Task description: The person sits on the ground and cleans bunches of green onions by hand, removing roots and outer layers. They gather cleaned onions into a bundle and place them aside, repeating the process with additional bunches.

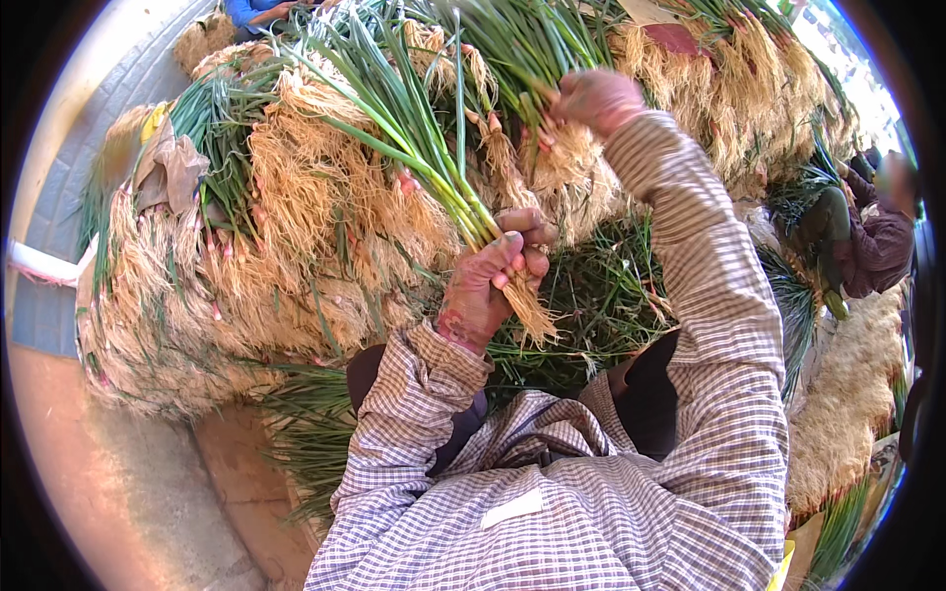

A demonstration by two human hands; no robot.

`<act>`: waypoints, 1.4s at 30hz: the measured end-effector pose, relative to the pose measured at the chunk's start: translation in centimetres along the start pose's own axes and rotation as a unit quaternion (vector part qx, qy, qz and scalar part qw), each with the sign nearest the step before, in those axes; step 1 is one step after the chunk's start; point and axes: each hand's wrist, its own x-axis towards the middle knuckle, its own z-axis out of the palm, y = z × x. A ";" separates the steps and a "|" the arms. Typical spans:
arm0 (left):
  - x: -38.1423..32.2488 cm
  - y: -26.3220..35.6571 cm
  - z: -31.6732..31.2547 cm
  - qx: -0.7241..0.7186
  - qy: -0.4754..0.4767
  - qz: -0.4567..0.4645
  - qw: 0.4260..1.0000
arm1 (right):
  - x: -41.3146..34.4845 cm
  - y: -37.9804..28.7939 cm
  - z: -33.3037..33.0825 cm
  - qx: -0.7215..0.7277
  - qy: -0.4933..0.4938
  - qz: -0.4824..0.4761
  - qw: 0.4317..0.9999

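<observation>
My left hand (497,277) is closed around the lower stems of a small bunch of green onions (436,166). Their green leaves point up and away, and pale roots hang below the fist. Farther forward and to the right, my right hand (600,100) is blurred, with its fingers curled at the stems of other green onions (528,59) on the pile. Whether it grips any of them cannot be told. Beneath and beyond both hands lies a large heap of rooted green onions (310,185), its straw-coloured roots facing me.
Loose green leaves (599,295) lie below my hands. Another person (876,236) sits at the right by more onions, and a blue sleeve (251,13) shows at the top left. A root-covered stack (842,399) stands at the right; bare floor (140,473) shows at the lower left.
</observation>
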 end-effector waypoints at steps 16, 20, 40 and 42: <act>-1.9 -0.8 -1.0 -0.027 0.021 0.000 0.999 | -12.6 -0.8 13.3 0.770 -0.110 -0.050 0.626; -2.9 -0.6 -0.8 0.064 0.079 -0.057 0.993 | -10.6 -4.2 13.9 0.765 -0.187 -0.075 0.612; -6.3 -1.7 -0.5 0.078 0.185 0.002 0.980 | -10.8 -6.6 14.6 0.864 0.027 0.057 0.500; -6.2 -1.7 -0.6 0.102 0.194 -0.023 0.975 | -11.0 -6.8 14.8 0.846 -0.023 -0.007 0.533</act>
